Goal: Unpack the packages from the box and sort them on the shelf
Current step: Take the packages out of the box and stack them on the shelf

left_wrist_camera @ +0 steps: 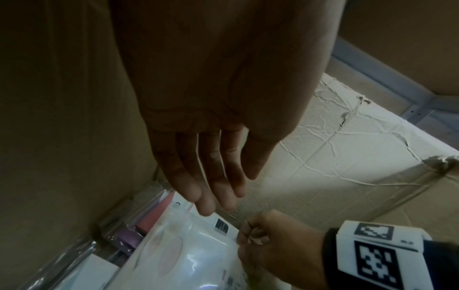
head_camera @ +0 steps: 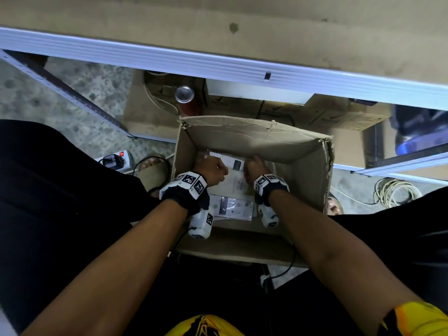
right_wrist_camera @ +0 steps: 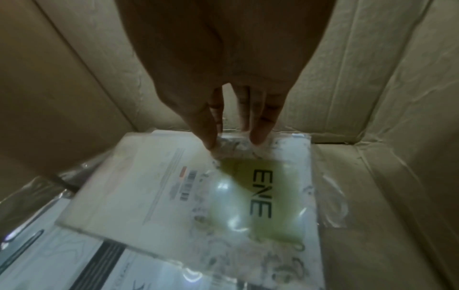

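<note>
An open cardboard box (head_camera: pixel 254 134) stands on the floor in front of me, and both hands are down inside it. On top of the pile lies a flat white package (head_camera: pixel 236 180) in a clear bag, printed "ENE" (right_wrist_camera: pixel 198 196). My right hand (head_camera: pixel 257 166) pinches the crumpled far edge of its bag between thumb and fingers (right_wrist_camera: pixel 233 141). My left hand (head_camera: pixel 213 170) has its fingers straight, the tips (left_wrist_camera: pixel 216 202) at the package's (left_wrist_camera: pixel 188 251) far left corner. Whether they touch it I cannot tell. More bagged packages (head_camera: pixel 232 209) lie beneath, one of them pink (left_wrist_camera: pixel 154 215).
A white shelf rail (head_camera: pixel 218 66) crosses above the box, with a tan shelf board (head_camera: pixel 218 20) behind it. Under the shelf stand cardboard boxes (head_camera: pixel 339 117) and a can (head_camera: pixel 184 94). A power strip (head_camera: pixel 116 158) lies left of the box, a cable coil (head_camera: pixel 397 192) right.
</note>
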The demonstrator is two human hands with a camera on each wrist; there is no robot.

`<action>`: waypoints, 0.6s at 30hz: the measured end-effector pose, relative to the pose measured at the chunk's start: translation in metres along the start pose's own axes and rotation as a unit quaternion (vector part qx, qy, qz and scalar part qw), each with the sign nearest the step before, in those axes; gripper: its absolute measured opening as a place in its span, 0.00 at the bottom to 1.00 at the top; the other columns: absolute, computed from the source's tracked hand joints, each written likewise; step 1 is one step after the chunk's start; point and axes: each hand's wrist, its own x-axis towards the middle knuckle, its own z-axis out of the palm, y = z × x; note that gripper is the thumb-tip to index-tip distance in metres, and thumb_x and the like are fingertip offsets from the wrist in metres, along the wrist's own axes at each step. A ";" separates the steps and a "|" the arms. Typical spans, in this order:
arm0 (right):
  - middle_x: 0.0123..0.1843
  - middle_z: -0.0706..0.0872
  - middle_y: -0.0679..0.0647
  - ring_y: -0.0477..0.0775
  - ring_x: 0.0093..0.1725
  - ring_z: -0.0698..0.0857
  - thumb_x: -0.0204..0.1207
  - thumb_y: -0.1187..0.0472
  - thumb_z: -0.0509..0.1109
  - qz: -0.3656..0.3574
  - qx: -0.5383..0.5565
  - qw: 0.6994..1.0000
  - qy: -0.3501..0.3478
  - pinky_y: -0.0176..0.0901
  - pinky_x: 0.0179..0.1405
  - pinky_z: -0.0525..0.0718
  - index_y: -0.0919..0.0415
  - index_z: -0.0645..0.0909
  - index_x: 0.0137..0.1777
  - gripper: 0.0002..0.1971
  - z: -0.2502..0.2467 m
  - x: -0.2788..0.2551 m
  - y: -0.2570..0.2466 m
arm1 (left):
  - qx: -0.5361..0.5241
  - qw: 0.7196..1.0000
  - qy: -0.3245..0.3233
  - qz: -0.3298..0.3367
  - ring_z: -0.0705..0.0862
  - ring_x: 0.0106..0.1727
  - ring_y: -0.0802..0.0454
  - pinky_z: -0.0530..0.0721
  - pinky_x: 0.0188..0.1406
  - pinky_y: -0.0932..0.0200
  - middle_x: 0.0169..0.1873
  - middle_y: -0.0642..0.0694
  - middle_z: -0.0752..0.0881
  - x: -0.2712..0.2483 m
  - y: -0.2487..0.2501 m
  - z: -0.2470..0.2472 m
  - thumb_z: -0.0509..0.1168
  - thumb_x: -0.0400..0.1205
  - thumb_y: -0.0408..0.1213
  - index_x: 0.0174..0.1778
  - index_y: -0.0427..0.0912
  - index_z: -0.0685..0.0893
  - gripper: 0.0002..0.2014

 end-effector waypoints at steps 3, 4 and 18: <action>0.67 0.83 0.66 0.65 0.67 0.82 0.79 0.70 0.65 0.016 0.006 0.999 -0.032 0.53 0.68 0.79 0.66 0.84 0.62 0.14 -0.004 0.003 -0.001 | 0.009 1.000 0.006 -0.002 0.90 0.46 0.43 0.90 0.54 0.43 0.45 0.38 0.92 0.000 -0.001 0.000 0.63 0.82 0.31 0.33 0.47 0.84 0.13; 0.65 0.84 0.66 0.64 0.66 0.82 0.79 0.70 0.65 0.017 0.012 0.999 -0.036 0.53 0.68 0.80 0.67 0.85 0.62 0.13 -0.004 0.004 0.000 | 0.014 1.000 0.007 -0.003 0.89 0.43 0.45 0.90 0.54 0.44 0.44 0.38 0.92 -0.001 -0.002 0.000 0.63 0.82 0.31 0.33 0.48 0.84 0.13; 0.72 0.78 0.68 0.66 0.74 0.74 0.82 0.66 0.60 0.062 0.030 0.997 -0.044 0.54 0.75 0.72 0.67 0.79 0.65 0.14 0.005 -0.014 0.008 | 0.028 0.999 -0.012 -0.016 0.88 0.42 0.42 0.88 0.49 0.46 0.40 0.36 0.90 -0.002 -0.008 0.006 0.66 0.80 0.28 0.35 0.42 0.87 0.10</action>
